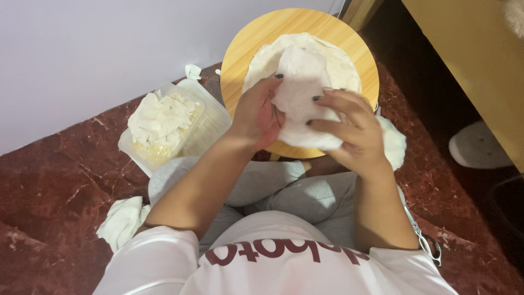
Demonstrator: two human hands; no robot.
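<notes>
Hands left [256,112] and right [349,128] pinch a thin white sheet [300,90] above the sheet stack [341,65] on the round wooden bench [245,49]; uneven pulling could tear it.

Floor [60,164]: dark red marble w/ white veins, runs to a pale wall at far left. Directly on it: clear plastic tub [192,131] at left, w/ white torn pieces inside; crumpled white cloth [123,221] near left; small white scrap [192,71] far, by the wall. Round wooden stool [245,49] stands at far centre, its top carrying a stack of thin white round sheets [341,68]. White slipper [477,145] at right, metal tongs [426,240] near right.
</notes>
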